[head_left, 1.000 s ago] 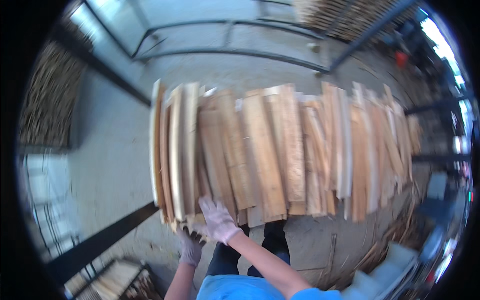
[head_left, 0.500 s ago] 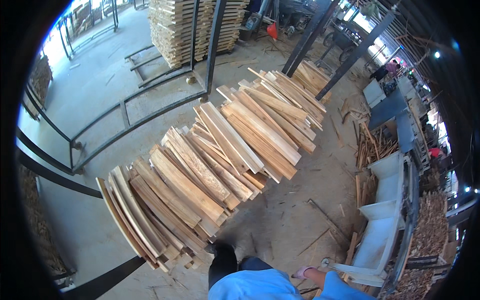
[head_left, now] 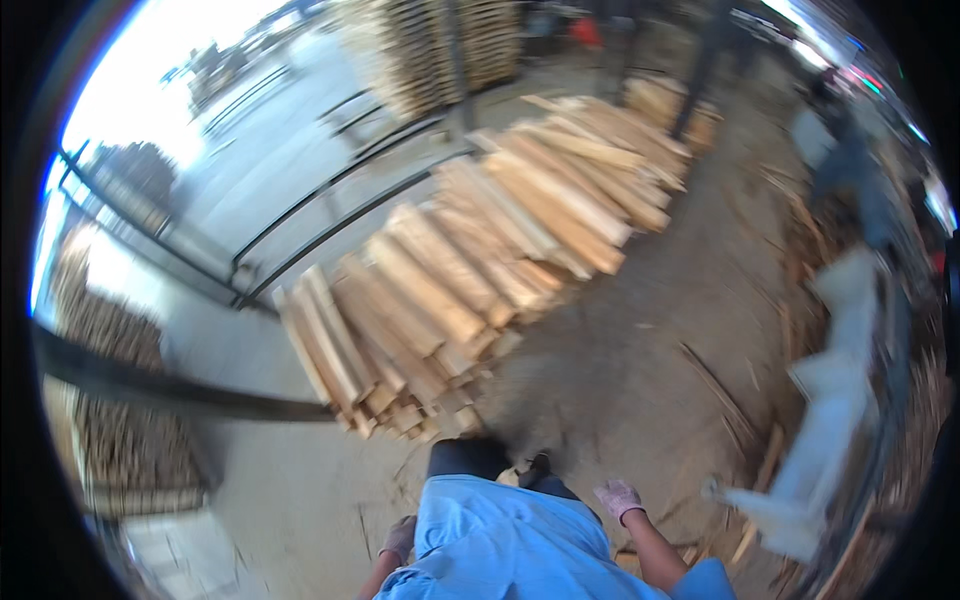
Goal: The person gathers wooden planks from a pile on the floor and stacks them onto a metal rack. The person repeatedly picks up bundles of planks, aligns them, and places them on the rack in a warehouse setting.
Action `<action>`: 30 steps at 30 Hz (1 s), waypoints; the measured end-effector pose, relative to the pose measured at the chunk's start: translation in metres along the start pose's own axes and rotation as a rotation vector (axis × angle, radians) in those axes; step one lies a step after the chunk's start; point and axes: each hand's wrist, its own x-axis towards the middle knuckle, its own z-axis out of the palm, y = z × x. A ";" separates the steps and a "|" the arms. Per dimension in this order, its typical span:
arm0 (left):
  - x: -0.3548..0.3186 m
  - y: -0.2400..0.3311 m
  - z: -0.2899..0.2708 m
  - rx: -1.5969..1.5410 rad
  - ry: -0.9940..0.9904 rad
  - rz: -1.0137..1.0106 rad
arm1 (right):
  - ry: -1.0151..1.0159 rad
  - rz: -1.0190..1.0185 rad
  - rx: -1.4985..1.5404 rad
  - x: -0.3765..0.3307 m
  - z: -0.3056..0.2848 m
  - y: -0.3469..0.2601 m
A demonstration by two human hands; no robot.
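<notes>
- The person is standing on a dusty workshop floor [head_left: 640, 360], wearing a light blue shirt [head_left: 500, 545], and both hands are hanging low at the sides of the body.
- The left hand [head_left: 402, 537], in a grey work glove, is hanging beside the left hip. Its fingers are looking loosely curled and are gripping nothing.
- The right hand [head_left: 619, 497], in a pale pinkish glove, is hanging beside the right hip. Its fingers are also relaxed and half bent, with nothing inside them.
- The row of wooden planks [head_left: 450, 290] is lying on the floor in front of the person, far from both hands and not touching them.
- The row is running from its near left end, just ahead of the feet, to the far right. Each single plank is lying with its long axis across the row, one cut end pointing near and right toward the open floor.
- The near end of the row [head_left: 400, 400] is lying ahead and a little to the left of the body, so the left hand is the nearer one; the right hand is well apart from it.
- A black metal bar [head_left: 170, 390] is crossing the left side of the scene, just beside the near plank ends.
- Tall stacks of timber [head_left: 430, 50] are standing far behind, and white machine parts [head_left: 830, 400] are standing at the right.
</notes>
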 end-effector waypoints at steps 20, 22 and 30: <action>0.174 0.068 -0.048 0.231 -0.334 -0.076 | 0.027 0.835 1.595 -0.305 0.451 -0.093; 0.174 0.061 -0.047 0.351 -0.419 -0.065 | 0.038 0.740 1.274 -0.311 0.453 -0.096; 0.182 0.063 0.019 0.492 -0.531 -0.003 | -0.138 0.620 0.879 -0.305 0.475 -0.041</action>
